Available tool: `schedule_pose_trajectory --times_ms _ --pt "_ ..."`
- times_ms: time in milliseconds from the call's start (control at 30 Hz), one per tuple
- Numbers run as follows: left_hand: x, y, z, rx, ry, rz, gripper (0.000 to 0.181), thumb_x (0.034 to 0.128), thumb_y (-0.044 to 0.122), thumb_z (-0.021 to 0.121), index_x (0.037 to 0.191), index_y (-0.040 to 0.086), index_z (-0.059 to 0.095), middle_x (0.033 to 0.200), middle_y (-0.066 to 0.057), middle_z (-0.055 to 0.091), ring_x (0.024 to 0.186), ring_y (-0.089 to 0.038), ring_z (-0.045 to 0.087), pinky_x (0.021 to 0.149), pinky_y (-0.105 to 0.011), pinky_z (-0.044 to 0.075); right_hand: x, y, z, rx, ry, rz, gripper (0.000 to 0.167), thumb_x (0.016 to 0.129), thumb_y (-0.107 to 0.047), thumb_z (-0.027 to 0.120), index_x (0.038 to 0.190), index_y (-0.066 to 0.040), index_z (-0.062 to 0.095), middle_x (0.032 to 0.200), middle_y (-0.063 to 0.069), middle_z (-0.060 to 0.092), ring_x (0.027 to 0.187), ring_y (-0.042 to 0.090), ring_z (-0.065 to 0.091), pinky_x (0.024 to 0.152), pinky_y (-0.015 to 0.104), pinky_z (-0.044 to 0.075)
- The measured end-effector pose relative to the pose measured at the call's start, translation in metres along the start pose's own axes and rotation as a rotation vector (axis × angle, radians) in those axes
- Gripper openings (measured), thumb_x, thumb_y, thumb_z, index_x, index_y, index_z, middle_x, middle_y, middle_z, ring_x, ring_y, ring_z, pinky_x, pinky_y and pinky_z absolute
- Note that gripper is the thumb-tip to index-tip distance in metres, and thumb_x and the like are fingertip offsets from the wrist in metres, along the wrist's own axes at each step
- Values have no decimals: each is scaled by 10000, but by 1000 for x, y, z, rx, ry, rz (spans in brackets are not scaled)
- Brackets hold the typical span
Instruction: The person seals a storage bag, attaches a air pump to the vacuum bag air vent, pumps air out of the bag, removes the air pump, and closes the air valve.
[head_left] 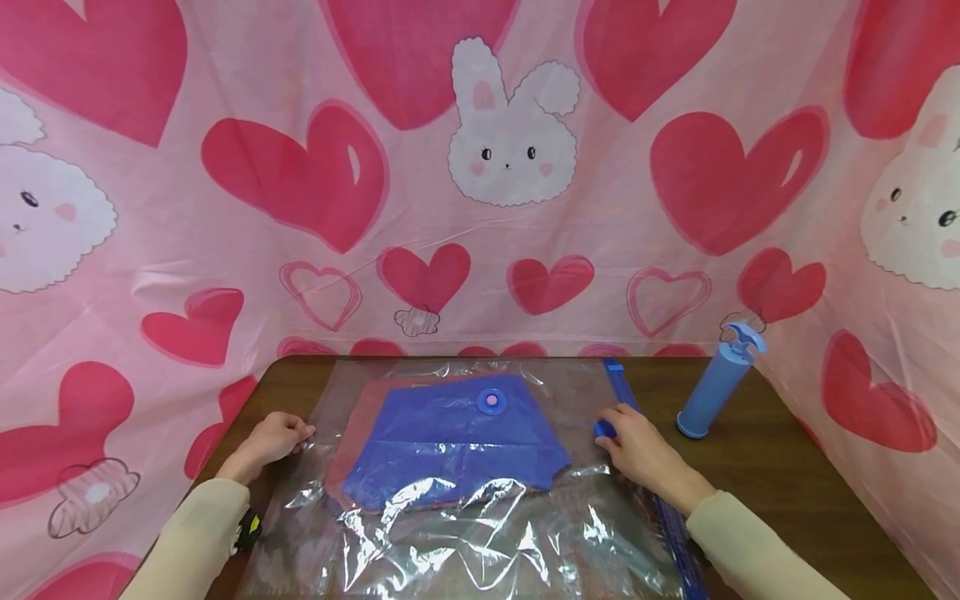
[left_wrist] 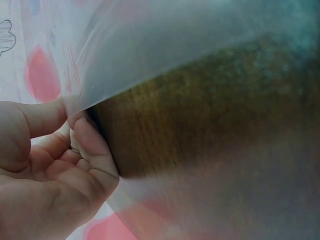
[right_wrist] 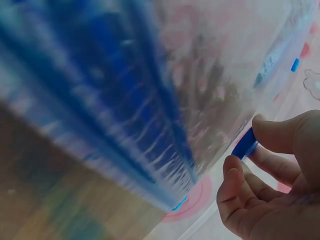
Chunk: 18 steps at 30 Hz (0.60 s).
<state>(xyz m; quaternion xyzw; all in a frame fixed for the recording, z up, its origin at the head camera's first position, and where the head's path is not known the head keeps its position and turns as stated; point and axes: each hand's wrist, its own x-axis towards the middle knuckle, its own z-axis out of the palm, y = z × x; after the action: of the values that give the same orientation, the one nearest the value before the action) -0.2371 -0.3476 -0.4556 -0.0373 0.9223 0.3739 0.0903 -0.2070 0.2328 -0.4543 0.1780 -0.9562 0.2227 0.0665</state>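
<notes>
A clear vacuum storage bag (head_left: 465, 546) lies flat on the table, with a folded blue cloth (head_left: 450, 442) and a pink cloth (head_left: 356, 442) inside. The bag's round blue valve (head_left: 492, 401) has a pink centre and sits over the blue cloth. At the bag's left edge, my left hand (head_left: 273, 437) pinches the plastic film (left_wrist: 125, 60) between thumb and fingers. My right hand (head_left: 648, 450) holds a small round blue cap (right_wrist: 245, 144) by thumb and fingertips, above the bag's right side. Whether these fingers also touch the film, I cannot tell.
A blue hand pump (head_left: 716, 387) stands on the brown table (head_left: 795, 500), right of the bag. The bag's blue zip strip (head_left: 675, 533) runs along its right edge, with a blue slider (head_left: 613, 365) at the far end. A heart-and-rabbit curtain (head_left: 510, 233) surrounds the table.
</notes>
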Motion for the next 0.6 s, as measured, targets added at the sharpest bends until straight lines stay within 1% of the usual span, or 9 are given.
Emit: schedule_pose_trajectory --times_ms 133,267,433,600 --pt "0 -1 1 1 -1 -4 306 1054 128 608 777 5 646 702 -44 543 714 -220 515 663 -354 410 -7 4 -2 -7 2 10 322 898 -30 823 1181 57 695 1058 170 646 912 299 678 820 510 601" --pt "0 -1 1 -3 -2 -4 309 1055 125 605 774 4 647 698 -43 541 713 -218 510 663 -352 408 -14 9 -5 -27 16 -4 342 883 -27 835 1182 65 695 1008 138 637 843 237 649 793 474 609" --pt "1 0 1 -1 -3 -1 304 1060 128 600 789 1 656 707 -44 538 727 -222 510 667 -355 405 -25 14 -10 -39 37 -12 360 873 -23 842 1187 79 697 1002 128 639 839 225 651 778 459 608" --pt "0 -1 0 4 -9 -1 304 1060 125 592 789 -1 650 716 -49 539 738 -231 510 671 -361 400 -34 19 -14 -29 50 -4 335 875 -11 835 1167 80 700 998 134 642 824 217 639 742 441 597"
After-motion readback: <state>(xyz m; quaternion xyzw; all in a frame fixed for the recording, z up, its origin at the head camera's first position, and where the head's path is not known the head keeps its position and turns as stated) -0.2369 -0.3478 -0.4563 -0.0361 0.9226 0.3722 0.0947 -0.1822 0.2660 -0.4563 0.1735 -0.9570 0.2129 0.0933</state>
